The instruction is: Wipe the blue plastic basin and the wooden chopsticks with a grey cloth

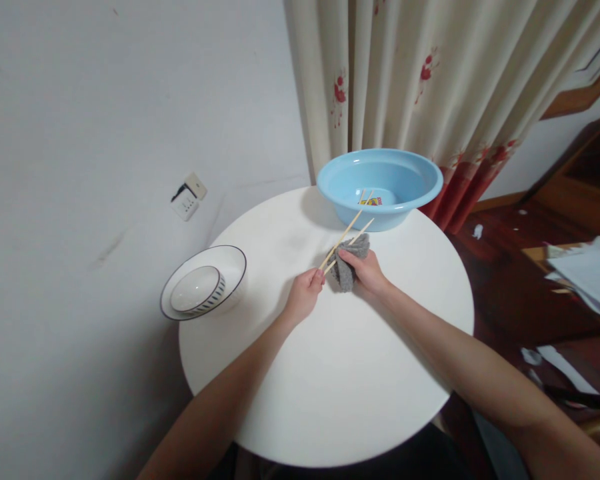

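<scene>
My left hand pinches the near ends of a pair of wooden chopsticks, which slant away toward the basin. A grey cloth is bunched in my right hand, with its thumb on top and the cloth against one chopstick. Both hands are just above the middle of the white round table. Beyond them stands a light blue plastic basin, in which the tips of more chopsticks show over a colourful sticker on its bottom.
At the table's left edge a small bowl sits inside a larger dark-rimmed white bowl. A wall with a socket borders the left. Behind the basin hangs a patterned curtain. Papers lie at the right.
</scene>
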`<state>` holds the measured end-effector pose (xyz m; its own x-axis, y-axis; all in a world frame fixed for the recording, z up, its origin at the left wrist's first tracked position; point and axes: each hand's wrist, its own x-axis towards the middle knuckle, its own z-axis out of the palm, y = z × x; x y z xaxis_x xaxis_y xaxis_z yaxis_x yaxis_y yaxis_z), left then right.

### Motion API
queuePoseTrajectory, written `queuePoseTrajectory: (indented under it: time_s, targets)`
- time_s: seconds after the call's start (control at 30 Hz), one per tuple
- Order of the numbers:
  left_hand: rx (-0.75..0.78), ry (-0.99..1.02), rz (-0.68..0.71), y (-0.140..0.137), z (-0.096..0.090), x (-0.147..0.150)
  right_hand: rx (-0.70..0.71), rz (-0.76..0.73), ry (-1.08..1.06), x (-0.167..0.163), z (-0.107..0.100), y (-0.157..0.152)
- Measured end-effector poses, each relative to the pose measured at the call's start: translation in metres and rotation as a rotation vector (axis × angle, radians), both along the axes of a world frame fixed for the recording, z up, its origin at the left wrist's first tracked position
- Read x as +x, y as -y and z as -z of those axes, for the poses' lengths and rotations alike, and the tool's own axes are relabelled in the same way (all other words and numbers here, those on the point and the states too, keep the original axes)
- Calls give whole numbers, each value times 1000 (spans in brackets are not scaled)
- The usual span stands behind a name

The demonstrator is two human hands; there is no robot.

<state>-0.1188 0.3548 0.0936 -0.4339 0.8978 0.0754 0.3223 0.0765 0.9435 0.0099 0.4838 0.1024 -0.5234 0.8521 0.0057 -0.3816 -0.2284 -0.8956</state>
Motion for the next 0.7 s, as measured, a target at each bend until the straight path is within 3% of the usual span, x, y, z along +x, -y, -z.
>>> queuePoseTrajectory:
  time_s: [0.13, 0.3, 0.7]
  targets:
    - [-1, -1, -7, -2, -1, 2, 97, -81, 51, -1, 2, 12]
    - [-9, 2, 8, -2, -1, 2, 40, -56, 45, -2, 1, 9]
    - [-3, 9, 35, 1, 10, -2, -112, 338, -165, 11, -12, -42]
